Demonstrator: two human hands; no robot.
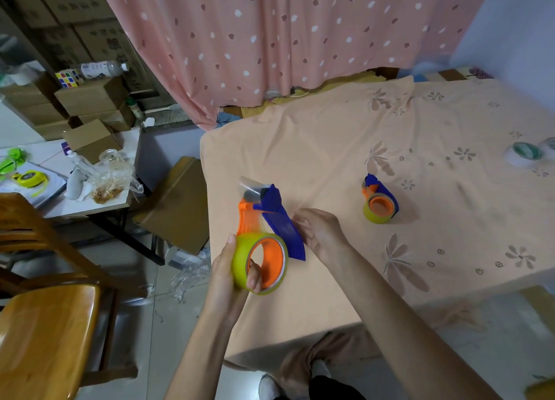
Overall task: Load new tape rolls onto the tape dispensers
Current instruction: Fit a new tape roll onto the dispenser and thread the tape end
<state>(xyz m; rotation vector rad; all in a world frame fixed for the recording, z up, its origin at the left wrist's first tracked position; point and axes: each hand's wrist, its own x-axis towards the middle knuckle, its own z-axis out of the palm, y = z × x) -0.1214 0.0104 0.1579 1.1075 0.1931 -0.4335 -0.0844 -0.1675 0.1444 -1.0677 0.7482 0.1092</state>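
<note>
Tape dispensers, two of them, both blue and orange moulded plastic, show on a table [420, 123] draped in a soft peach cloth printed with faded brown flowers. One dispenser [379, 201] sits alone towards the middle of the table, well apart from the hands, with a yellowish tape roll [374, 216] already around its orange hub, so that one looks loaded. The other dispenser [271, 216] is held near the table's left edge, and a glossy yellow-green tape roll [259, 263] sits on its round orange hub. The left hand [231, 267] grips this roll, thumb curled into the hub opening and fingers wrapped behind. The right hand [318, 231] rests with loosely bent fingers against the flat blue side plate; whether it pinches anything cannot be told. A thin clear strip seems to run from the roll up over the orange ribbed frame to the cutter end, where a grey roller and clear flap show, so threading looks under way rather than finished. At the far right edge lie two spare rolls [525, 156], white with green cores, partly cut off by the frame; they may be waiting for other dispensers, though none shows.
</note>
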